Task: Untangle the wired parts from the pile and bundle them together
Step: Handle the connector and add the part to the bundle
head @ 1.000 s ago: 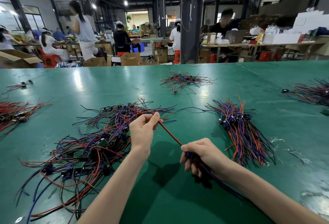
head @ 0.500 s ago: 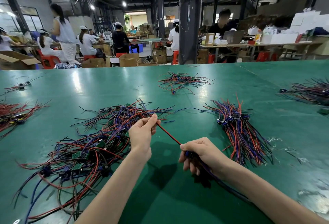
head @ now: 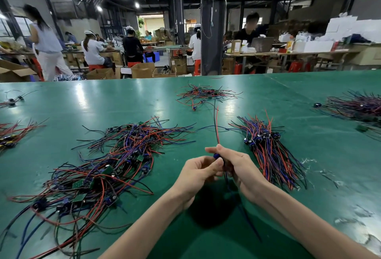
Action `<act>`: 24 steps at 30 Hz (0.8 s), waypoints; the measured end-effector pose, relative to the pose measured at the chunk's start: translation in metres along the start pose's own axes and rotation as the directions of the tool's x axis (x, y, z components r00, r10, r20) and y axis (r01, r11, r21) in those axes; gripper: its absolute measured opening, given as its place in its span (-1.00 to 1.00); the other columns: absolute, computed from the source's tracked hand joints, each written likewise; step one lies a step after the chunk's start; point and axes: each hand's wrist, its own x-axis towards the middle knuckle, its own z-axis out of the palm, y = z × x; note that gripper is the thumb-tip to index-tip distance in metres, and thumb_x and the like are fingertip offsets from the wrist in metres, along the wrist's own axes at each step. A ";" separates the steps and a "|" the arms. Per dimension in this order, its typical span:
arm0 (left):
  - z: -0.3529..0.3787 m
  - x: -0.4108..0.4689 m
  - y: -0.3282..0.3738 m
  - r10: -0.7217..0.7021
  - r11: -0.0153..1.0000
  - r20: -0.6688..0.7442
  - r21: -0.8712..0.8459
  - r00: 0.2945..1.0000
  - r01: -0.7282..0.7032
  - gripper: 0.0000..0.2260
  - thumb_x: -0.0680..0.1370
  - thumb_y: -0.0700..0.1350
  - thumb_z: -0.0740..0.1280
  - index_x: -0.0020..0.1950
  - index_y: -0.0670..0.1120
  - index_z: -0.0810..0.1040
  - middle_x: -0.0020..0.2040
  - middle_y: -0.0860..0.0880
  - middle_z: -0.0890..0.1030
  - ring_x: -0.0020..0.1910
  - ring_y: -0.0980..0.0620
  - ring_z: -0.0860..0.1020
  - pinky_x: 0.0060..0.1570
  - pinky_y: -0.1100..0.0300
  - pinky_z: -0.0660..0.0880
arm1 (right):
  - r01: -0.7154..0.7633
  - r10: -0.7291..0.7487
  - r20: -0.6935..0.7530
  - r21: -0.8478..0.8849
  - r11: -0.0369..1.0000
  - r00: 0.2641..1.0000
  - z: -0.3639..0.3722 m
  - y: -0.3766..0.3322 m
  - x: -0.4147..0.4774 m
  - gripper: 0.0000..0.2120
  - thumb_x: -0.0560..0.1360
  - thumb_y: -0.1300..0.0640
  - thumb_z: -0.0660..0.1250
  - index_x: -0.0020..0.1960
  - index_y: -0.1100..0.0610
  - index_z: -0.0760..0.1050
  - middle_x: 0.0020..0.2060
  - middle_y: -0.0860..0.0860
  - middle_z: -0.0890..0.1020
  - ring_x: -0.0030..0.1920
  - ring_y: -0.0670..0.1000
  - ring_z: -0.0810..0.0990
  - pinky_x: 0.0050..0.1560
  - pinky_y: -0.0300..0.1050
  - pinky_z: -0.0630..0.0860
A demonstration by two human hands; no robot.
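A tangled pile of red, blue and black wires with small green boards sprawls on the green table to my left. A neat bundle of the same wired parts lies to my right. My right hand pinches one wired part by its small blue component; its red and black wires stand straight up and dark wires hang down below. My left hand is closed against that part just below the blue component.
Smaller wire heaps lie at the far centre, far right and left edge. Beyond the table's far edge, several people work at benches, with cardboard boxes and a dark pillar.
My left hand let go of the red wire's far end and came in beside my right hand. The wires, stretched slantwise between my hands before, now stand upright.
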 end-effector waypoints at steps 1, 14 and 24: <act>0.000 0.000 0.000 0.003 1.000 -0.002 -0.007 1.000 -0.003 -0.84 0.38 -0.09 0.37 -0.18 -0.17 0.56 -0.36 0.05 0.59 -0.39 0.19 0.50 -0.31 0.37 0.46 | -0.010 0.010 0.011 0.001 1.000 1.000 0.000 0.001 0.001 -0.71 0.56 0.02 0.24 0.04 0.17 0.65 -0.22 0.12 0.64 -0.36 -0.03 0.53 -0.34 -0.22 0.50; -0.021 0.005 0.011 0.012 0.993 -0.243 0.119 0.970 0.017 -0.94 0.49 -0.10 0.41 -0.17 -0.06 0.61 -0.21 0.03 0.66 -0.27 0.15 0.51 -0.24 0.28 0.37 | 0.080 -0.067 0.074 -0.199 0.977 0.995 0.004 0.015 -0.002 -0.89 0.49 0.30 0.35 -0.21 0.23 0.56 -0.41 0.04 0.59 -0.46 -0.16 0.48 -0.40 -0.36 0.41; -0.025 0.011 0.003 0.191 0.948 -0.251 0.296 0.949 -0.113 -0.86 0.39 -0.33 0.48 -0.20 -0.11 0.62 -0.32 0.01 0.65 -0.32 0.13 0.56 -0.23 0.33 0.52 | 0.096 -0.068 0.092 -0.348 0.933 0.993 0.006 0.017 0.001 -0.82 0.50 0.31 0.31 -0.26 0.22 0.60 -0.52 -0.03 0.53 -0.57 -0.17 0.36 -0.53 -0.34 0.26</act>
